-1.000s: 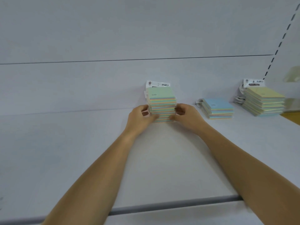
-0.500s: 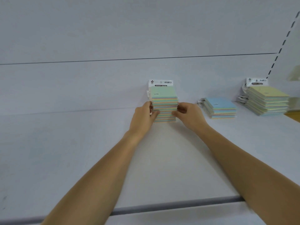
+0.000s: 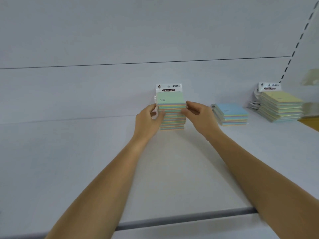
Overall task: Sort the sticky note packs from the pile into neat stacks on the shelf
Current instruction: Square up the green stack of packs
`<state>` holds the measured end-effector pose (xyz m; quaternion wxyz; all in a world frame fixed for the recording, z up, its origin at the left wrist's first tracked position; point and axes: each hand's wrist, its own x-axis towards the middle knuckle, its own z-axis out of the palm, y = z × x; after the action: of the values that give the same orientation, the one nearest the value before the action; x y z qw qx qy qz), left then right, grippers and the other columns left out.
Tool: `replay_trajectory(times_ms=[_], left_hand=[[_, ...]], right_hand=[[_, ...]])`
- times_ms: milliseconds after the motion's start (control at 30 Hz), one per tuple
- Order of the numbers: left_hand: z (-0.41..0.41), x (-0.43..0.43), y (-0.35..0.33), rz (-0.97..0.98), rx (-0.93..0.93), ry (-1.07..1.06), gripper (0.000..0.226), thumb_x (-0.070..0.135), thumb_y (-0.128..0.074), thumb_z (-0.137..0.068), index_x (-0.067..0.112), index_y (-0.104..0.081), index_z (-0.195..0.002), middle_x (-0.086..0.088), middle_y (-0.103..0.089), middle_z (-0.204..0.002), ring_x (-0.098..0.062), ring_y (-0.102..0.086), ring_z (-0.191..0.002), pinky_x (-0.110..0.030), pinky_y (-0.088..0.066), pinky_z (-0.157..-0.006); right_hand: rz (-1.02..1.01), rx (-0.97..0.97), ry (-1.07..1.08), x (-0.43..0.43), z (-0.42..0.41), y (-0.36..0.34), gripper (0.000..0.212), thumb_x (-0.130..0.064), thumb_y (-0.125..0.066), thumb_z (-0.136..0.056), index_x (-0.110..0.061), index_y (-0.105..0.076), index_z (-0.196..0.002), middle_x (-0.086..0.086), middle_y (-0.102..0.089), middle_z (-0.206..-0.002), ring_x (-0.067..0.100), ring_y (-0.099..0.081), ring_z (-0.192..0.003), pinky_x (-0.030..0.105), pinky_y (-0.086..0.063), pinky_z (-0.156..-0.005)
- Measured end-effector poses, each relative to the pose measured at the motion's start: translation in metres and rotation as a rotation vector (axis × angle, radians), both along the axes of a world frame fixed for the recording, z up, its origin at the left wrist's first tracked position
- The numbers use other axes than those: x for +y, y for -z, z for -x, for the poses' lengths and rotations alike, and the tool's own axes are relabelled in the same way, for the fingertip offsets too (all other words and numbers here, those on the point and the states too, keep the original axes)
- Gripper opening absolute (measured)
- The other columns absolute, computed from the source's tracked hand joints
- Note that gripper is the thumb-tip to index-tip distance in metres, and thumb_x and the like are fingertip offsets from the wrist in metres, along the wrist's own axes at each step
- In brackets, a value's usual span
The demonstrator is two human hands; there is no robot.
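A tall stack of multicoloured sticky note packs, green on top with a white "STICKY NOTE" header, stands on the white shelf near the back wall. My left hand presses its left side and my right hand its right side, fingertips pinching the upper packs. Further right sit a short stack with a blue top and a taller stack with a yellow top.
The shelf's grey front rail runs below my forearms. A white back panel rises behind the stacks. A slotted upright stands at the far right, with an orange surface beside the yellow-topped stack.
Both hands have slid up from the base of the stack to its upper packs. The stack now looks straighter, with the top pack's header squared up.
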<state>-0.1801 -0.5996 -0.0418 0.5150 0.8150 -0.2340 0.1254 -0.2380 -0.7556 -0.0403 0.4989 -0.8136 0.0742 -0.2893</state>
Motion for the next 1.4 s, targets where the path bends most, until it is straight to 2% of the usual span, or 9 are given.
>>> replay_trajectory(times_ms=[167,300,467,700,867,933,1000,1200,1400], left_hand=[[0.0,0.0,-0.001,0.045,-0.059,0.015,0.025,0.008,-0.056,-0.089,0.005,-0.064,-0.112,-0.007,-0.069,-0.113,-0.014,-0.064,-0.098,0.008,-0.036,-0.071],[-0.001,0.0,0.0,0.063,-0.059,0.028,0.027,0.009,-0.056,-0.089,0.004,-0.063,-0.114,-0.008,-0.068,-0.114,-0.014,-0.064,-0.099,0.009,-0.036,-0.07],[0.001,-0.003,-0.005,0.169,-0.063,0.003,0.026,0.016,-0.058,-0.088,0.011,-0.063,-0.113,0.0,-0.067,-0.111,-0.008,-0.061,-0.094,0.009,-0.036,-0.068],[0.0,-0.006,-0.006,0.158,-0.109,-0.013,0.025,0.01,-0.056,-0.088,0.006,-0.064,-0.112,-0.006,-0.069,-0.11,-0.012,-0.063,-0.091,0.009,-0.036,-0.071],[-0.001,-0.003,0.0,0.083,0.169,0.02,0.053,0.026,-0.07,-0.08,0.011,-0.05,-0.127,0.009,-0.055,-0.112,-0.009,-0.054,-0.105,-0.022,-0.042,-0.089],[-0.003,0.0,0.005,-0.073,0.278,0.065,0.062,0.023,-0.075,-0.074,0.007,-0.048,-0.128,0.009,-0.053,-0.117,-0.011,-0.055,-0.107,-0.028,-0.044,-0.092],[-0.005,0.001,0.009,-0.168,0.261,0.105,0.05,0.015,-0.074,-0.074,0.006,-0.056,-0.119,-0.003,-0.063,-0.119,-0.019,-0.061,-0.109,-0.031,-0.048,-0.094],[-0.002,-0.001,0.012,-0.196,0.137,0.033,0.035,0.006,-0.067,-0.075,0.007,-0.064,-0.109,-0.009,-0.069,-0.112,-0.021,-0.064,-0.102,-0.017,-0.04,-0.077],[-0.002,-0.001,0.012,-0.167,0.163,0.05,0.034,0.007,-0.067,-0.075,0.007,-0.064,-0.109,-0.007,-0.069,-0.11,-0.021,-0.064,-0.103,-0.018,-0.042,-0.077]], right_hand=[[-0.032,0.0,-0.037,0.001,-0.001,-0.003,0.026,-0.008,-0.055,-0.088,-0.013,-0.066,-0.111,-0.013,-0.064,-0.094,0.001,-0.061,-0.088,0.016,-0.046,-0.087],[-0.044,-0.005,-0.039,0.0,-0.003,-0.003,0.026,-0.008,-0.055,-0.087,-0.014,-0.066,-0.11,-0.015,-0.065,-0.092,-0.001,-0.061,-0.086,0.007,-0.044,-0.079],[-0.057,-0.077,0.006,-0.002,-0.005,-0.003,0.012,-0.008,-0.059,-0.085,-0.015,-0.065,-0.092,-0.036,-0.056,-0.07,-0.028,-0.054,-0.067,-0.002,-0.043,-0.069],[-0.08,-0.084,0.033,0.002,-0.008,-0.004,0.029,-0.011,-0.059,-0.086,-0.011,-0.063,-0.115,-0.012,-0.062,-0.098,0.002,-0.059,-0.091,-0.005,-0.042,-0.07],[-0.05,0.24,-0.011,-0.002,-0.006,0.003,0.055,-0.018,-0.069,-0.078,-0.005,-0.049,-0.128,0.005,-0.059,-0.121,0.017,-0.056,-0.111,0.029,-0.044,-0.096],[0.11,0.363,-0.027,-0.002,-0.006,0.009,0.045,-0.021,-0.069,-0.077,-0.001,-0.056,-0.116,0.011,-0.064,-0.115,0.026,-0.059,-0.105,0.035,-0.044,-0.089],[0.248,0.361,0.002,0.001,-0.005,0.013,0.032,-0.02,-0.065,-0.079,-0.002,-0.059,-0.105,0.014,-0.066,-0.107,0.03,-0.06,-0.101,0.031,-0.044,-0.08],[0.303,0.291,0.052,0.007,-0.005,0.016,0.02,-0.012,-0.061,-0.079,-0.002,-0.061,-0.096,0.015,-0.067,-0.094,0.026,-0.054,-0.08,0.022,-0.031,-0.054],[0.271,0.293,0.006,0.005,-0.005,0.015,0.022,-0.015,-0.063,-0.079,-0.004,-0.064,-0.097,0.015,-0.069,-0.097,0.028,-0.061,-0.091,0.021,-0.031,-0.061]])
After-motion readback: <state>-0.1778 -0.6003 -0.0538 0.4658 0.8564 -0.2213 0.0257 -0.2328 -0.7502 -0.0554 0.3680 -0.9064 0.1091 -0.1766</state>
